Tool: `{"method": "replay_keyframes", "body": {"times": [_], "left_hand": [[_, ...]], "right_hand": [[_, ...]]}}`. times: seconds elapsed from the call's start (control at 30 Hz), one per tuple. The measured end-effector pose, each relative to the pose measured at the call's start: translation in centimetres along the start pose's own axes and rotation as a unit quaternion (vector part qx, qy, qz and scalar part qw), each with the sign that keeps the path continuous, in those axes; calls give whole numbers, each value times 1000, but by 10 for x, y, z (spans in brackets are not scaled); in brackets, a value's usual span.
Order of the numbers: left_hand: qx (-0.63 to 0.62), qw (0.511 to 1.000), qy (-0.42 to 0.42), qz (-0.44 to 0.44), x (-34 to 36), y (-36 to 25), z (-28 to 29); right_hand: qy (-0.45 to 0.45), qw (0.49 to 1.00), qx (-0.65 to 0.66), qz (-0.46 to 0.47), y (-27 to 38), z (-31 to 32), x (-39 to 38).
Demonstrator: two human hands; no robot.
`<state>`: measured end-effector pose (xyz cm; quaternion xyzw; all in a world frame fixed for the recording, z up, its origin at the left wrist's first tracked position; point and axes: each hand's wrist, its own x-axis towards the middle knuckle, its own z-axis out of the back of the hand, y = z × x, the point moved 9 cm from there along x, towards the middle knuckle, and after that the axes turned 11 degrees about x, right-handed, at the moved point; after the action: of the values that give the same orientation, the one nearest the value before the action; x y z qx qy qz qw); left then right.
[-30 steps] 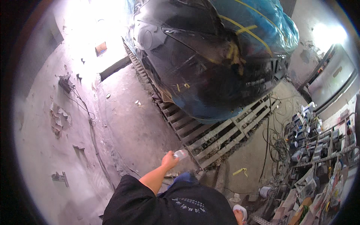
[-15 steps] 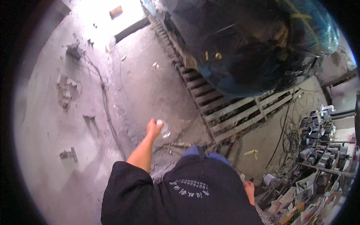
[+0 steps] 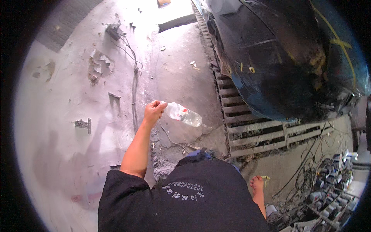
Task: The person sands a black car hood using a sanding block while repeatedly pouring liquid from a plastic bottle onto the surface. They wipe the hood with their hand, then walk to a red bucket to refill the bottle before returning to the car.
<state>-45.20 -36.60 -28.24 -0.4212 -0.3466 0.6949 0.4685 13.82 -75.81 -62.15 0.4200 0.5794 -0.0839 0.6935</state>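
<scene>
My left hand [image 3: 154,111] is closed round the neck end of a clear plastic bottle [image 3: 184,115] with a red and white label. The bottle hangs tilted above the bare concrete strip, its base toward the lower right; some clear liquid seems to be in it. My right hand [image 3: 256,183] hangs low beside my black shirt [image 3: 154,205], with its fingers curled and nothing showing in them. Just past those fingers, a yellow scrap [image 3: 266,178] seems to lie on the floor behind.
Dark plastic sheeting [image 3: 270,58] covers a large bulk at the upper right, above slatted grating [image 3: 257,143]. Loose cables [image 3: 307,170] and a rack of grey parts [image 3: 332,201] are at the lower right. A cable bundle [image 3: 134,89] runs along the pale wall [image 3: 58,154] at left.
My left hand has risen with the bottle, which now points out to the lower right and shows its label. My right hand has come up a little. The whole view has shifted.
</scene>
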Motion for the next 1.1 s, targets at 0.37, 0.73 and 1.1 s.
{"method": "replay_keyframes", "body": {"times": [0.37,0.73,1.1], "left_hand": [[102,984,-55,-132,-8,-12,77],[187,976,-46,-102,93,-11,89],[-17,999,43,8,302,-16,99]], "right_hand": [[175,770,-496,361,169,-334,-102],[453,459,-369,669,183,-729,-334],[488,451,-315,677,265,-934,-264]]}}
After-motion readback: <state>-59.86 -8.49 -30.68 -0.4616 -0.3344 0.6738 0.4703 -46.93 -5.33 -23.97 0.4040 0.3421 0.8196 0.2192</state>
